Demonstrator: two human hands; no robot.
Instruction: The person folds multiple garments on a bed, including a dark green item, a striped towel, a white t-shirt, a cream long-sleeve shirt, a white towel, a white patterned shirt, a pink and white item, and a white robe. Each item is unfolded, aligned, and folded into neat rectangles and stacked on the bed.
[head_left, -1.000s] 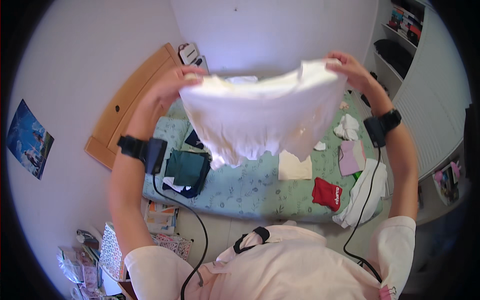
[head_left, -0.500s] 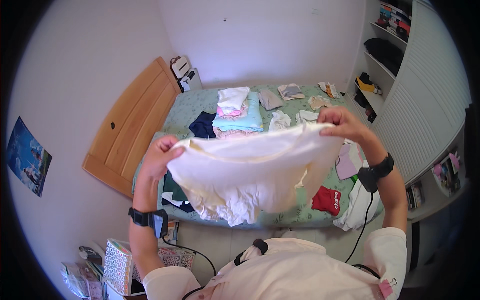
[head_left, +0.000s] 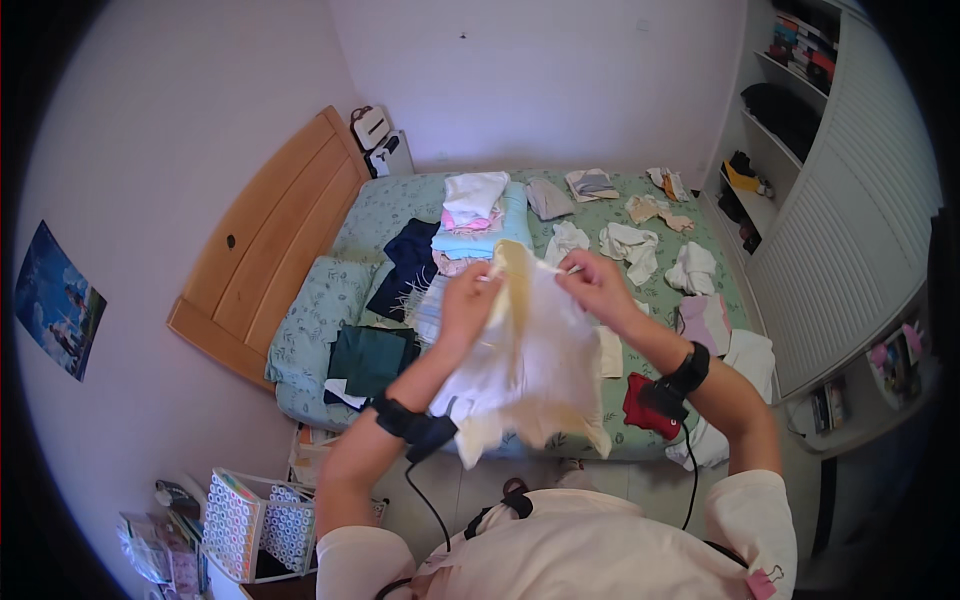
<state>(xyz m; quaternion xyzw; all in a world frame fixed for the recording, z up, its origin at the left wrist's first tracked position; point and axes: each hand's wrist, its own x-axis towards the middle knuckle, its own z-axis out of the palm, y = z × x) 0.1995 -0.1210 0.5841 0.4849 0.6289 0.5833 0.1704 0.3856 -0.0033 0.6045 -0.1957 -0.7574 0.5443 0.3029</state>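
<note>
The patterned green bed (head_left: 365, 240) is filling the middle of the room, with the wooden headboard (head_left: 270, 230) standing along its left side. Above the bed's near half, the white garment (head_left: 545, 345) is hanging in the air, its lower edge drooping toward the near edge of the mattress and blurring slightly. Beyond it, a stack of folded cloth (head_left: 480, 222) is resting toward the far side; the dark green folded cloth (head_left: 370, 360) is lying near left, and the smaller red folded cloth (head_left: 645, 405) near right.

Half a second ago the garment was spanning wide between well-separated hands; now the hands are standing close together and the fabric is falling in a narrower shape, a yellowish strip showing between them. That is apparently leaving the garment gathered rather than spread, though the blur is hiding whether its layers are lying evenly. The cream folded cloth (head_left: 610, 352), covered a moment ago, is now showing at its right.

Both forearms are rising from the near edge and angling inward, elbows bending outward, knuckles pointing toward the far wall. The left hand (head_left: 468, 300) is closing its grip on the garment's upper left edge, fingertips partly hidden; the right hand (head_left: 597, 283) is pinching the upper right edge between thumb and fingers, leaving hardly any gap.
</note>
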